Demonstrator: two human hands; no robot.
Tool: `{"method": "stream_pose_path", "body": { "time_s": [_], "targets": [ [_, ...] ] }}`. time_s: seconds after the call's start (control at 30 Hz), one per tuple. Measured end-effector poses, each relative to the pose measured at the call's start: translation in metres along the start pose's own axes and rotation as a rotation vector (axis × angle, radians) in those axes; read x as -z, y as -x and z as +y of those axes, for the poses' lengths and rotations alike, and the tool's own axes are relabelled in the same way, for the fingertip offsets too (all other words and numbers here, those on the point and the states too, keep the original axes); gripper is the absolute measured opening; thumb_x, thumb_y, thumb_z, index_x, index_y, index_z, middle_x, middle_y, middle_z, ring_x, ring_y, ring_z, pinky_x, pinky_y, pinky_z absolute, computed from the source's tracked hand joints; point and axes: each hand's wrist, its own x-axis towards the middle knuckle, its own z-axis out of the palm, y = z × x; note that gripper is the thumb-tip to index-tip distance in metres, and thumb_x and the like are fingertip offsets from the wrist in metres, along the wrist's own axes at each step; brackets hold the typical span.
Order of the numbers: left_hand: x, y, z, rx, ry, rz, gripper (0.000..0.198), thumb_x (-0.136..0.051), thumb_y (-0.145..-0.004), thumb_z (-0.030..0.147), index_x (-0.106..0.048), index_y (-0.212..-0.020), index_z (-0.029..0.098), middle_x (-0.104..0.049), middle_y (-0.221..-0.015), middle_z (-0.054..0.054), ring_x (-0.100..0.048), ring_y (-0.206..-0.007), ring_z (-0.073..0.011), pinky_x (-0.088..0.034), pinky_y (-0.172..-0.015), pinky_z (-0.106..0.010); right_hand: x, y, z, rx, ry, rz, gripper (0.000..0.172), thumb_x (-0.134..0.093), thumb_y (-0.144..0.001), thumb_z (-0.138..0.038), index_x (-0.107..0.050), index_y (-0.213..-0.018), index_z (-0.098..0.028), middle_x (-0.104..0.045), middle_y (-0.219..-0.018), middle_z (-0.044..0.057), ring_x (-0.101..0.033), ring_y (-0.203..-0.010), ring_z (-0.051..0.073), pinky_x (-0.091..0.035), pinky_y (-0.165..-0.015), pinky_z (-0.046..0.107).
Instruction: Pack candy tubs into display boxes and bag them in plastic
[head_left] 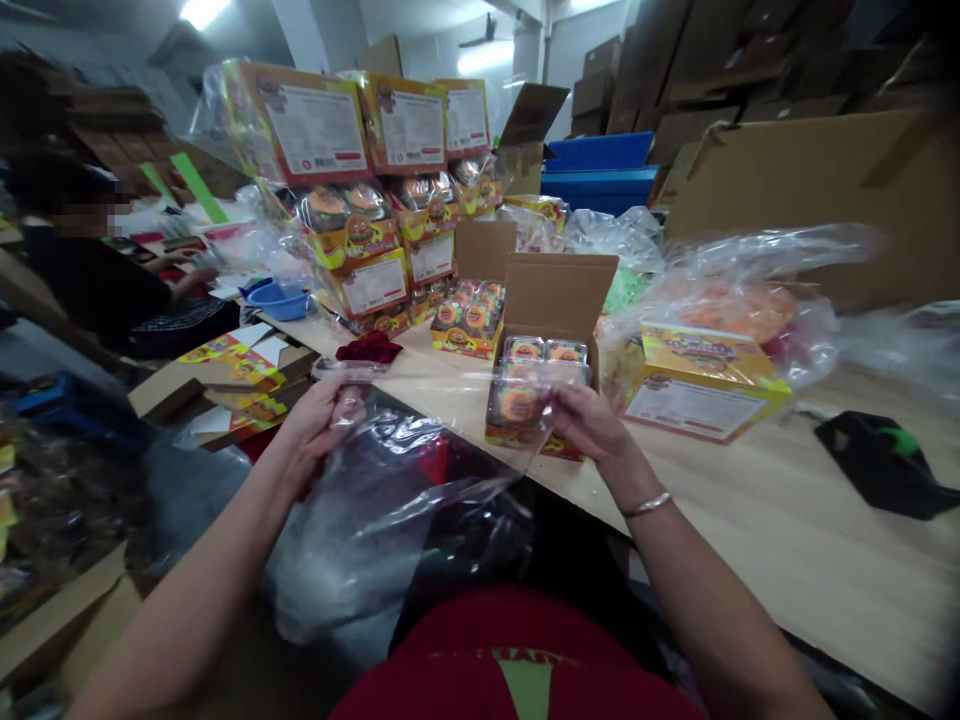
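Note:
A clear plastic bag (pixel 390 470) stretches between my two hands, its upper edge pulled nearly straight and its body hanging below the table edge. My left hand (pixel 328 415) is closed on the left end of that edge. At the right end my right hand (pixel 585 415) pinches the plastic. Just behind the right hand stands an open display box (pixel 564 285), lid up, filled with small burger-printed packs (pixel 519 405) under clear covers. Another open display box (pixel 466 343) with similar packs is behind it to the left. A dark red cloth (pixel 370 348) lies beyond my left hand.
Bagged display boxes (pixel 315 125) are stacked high at the back left. On the right are a yellow box (pixel 705 385), a bag of orange pieces (pixel 750 310) and a black tape dispenser (pixel 885 465). A person (pixel 90 250) sits at left, near a blue basin (pixel 279 298).

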Motion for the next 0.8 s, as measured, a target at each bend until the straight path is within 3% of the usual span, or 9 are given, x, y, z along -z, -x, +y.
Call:
{"method": "stream_pose_path", "body": {
  "time_s": [0.03, 0.1, 0.2, 0.3, 0.43, 0.57, 0.63, 0.7, 0.8],
  "targets": [
    [-0.002, 0.001, -0.003, 0.027, 0.001, -0.038, 0.034, -0.075, -0.072, 0.026, -0.049, -0.053, 0.017, -0.035, -0.039, 0.007, -0.031, -0.032, -0.0047, -0.030, -0.034, -0.017, -0.008, 0.002, 0.005, 0.046, -0.105, 0.056, 0.038, -0.077, -0.071, -0.059, -0.068, -0.084, -0.024, -0.067, -0.093, 0.001, -0.062, -0.092, 0.019, -0.050, -0.084, 0.032],
    [-0.005, 0.003, -0.008, 0.038, -0.019, -0.083, 0.032, -0.079, -0.065, 0.020, -0.050, -0.053, 0.016, -0.036, -0.040, 0.007, -0.030, -0.033, -0.0038, -0.029, -0.034, -0.016, -0.024, 0.006, 0.015, 0.056, -0.171, 0.016, 0.047, -0.079, -0.066, -0.064, -0.068, -0.091, -0.026, -0.068, -0.098, 0.002, -0.063, -0.090, 0.019, -0.051, -0.079, 0.033],
    [-0.007, 0.002, -0.015, 0.018, -0.035, -0.093, 0.026, -0.078, -0.064, 0.016, -0.053, -0.055, 0.014, -0.039, -0.041, 0.006, -0.032, -0.034, -0.0034, -0.031, -0.035, -0.016, -0.036, 0.009, 0.029, -0.071, 0.000, -0.091, 0.044, -0.084, -0.063, -0.058, -0.069, -0.082, -0.021, -0.064, -0.073, 0.001, -0.054, -0.059, 0.013, -0.043, -0.053, 0.025],
    [-0.002, -0.001, -0.019, 0.020, -0.015, -0.072, 0.025, -0.072, -0.074, 0.023, -0.056, -0.056, 0.014, -0.031, -0.036, 0.008, -0.025, -0.032, -0.0031, -0.030, -0.035, -0.015, -0.032, 0.004, 0.034, -0.108, 0.128, 0.081, 0.042, -0.080, -0.068, -0.059, -0.068, -0.078, -0.020, -0.051, -0.054, -0.004, -0.037, -0.046, 0.008, -0.028, -0.043, 0.022],
    [0.004, -0.002, -0.020, 0.072, -0.015, -0.030, 0.032, -0.061, -0.087, 0.036, -0.064, -0.065, 0.012, -0.029, -0.034, 0.008, -0.023, -0.029, -0.0047, -0.028, -0.033, -0.017, -0.024, -0.004, 0.035, -0.218, 0.113, 0.217, 0.051, -0.067, -0.074, -0.069, -0.066, -0.073, -0.018, -0.035, -0.044, -0.007, -0.029, -0.042, 0.008, -0.030, -0.042, 0.024],
    [0.005, 0.000, -0.020, 0.035, -0.020, 0.053, 0.018, -0.076, -0.072, 0.022, -0.070, -0.083, 0.009, -0.061, -0.058, -0.001, -0.051, -0.043, -0.0070, -0.042, -0.043, -0.016, -0.025, -0.002, 0.040, -0.312, 0.020, 0.224, 0.052, -0.060, -0.079, -0.071, -0.063, -0.079, -0.018, -0.051, -0.052, -0.004, -0.028, -0.039, 0.007, -0.033, -0.041, 0.025],
    [0.006, 0.000, -0.019, -0.032, -0.054, 0.038, 0.029, -0.081, -0.060, 0.010, -0.070, -0.087, 0.010, -0.067, -0.067, -0.002, -0.054, -0.047, -0.0061, -0.041, -0.044, -0.014, -0.025, 0.001, 0.044, -0.327, 0.018, 0.217, 0.052, -0.064, -0.077, -0.070, -0.063, -0.081, -0.018, -0.056, -0.056, -0.002, -0.028, -0.039, 0.006, -0.032, -0.041, 0.025],
    [0.008, 0.001, -0.017, -0.080, -0.077, 0.012, 0.021, -0.083, -0.061, 0.016, -0.066, -0.073, 0.011, -0.057, -0.051, 0.003, -0.040, -0.036, -0.0027, -0.032, -0.037, -0.013, -0.023, 0.004, 0.047, -0.333, 0.059, 0.178, 0.056, -0.065, -0.074, -0.073, -0.064, -0.077, -0.018, -0.048, -0.048, -0.004, -0.029, -0.039, 0.007, -0.033, -0.043, 0.026],
    [0.010, 0.001, -0.011, -0.099, -0.065, 0.010, 0.035, -0.074, -0.077, 0.041, -0.060, -0.061, 0.013, -0.037, -0.035, 0.007, -0.024, -0.028, -0.0027, -0.022, -0.033, -0.016, -0.020, 0.008, 0.049, -0.328, 0.137, 0.146, 0.062, -0.065, -0.069, -0.079, -0.067, -0.071, -0.017, -0.036, -0.041, -0.006, -0.030, -0.040, 0.008, -0.032, -0.044, 0.026]
  ]
}}
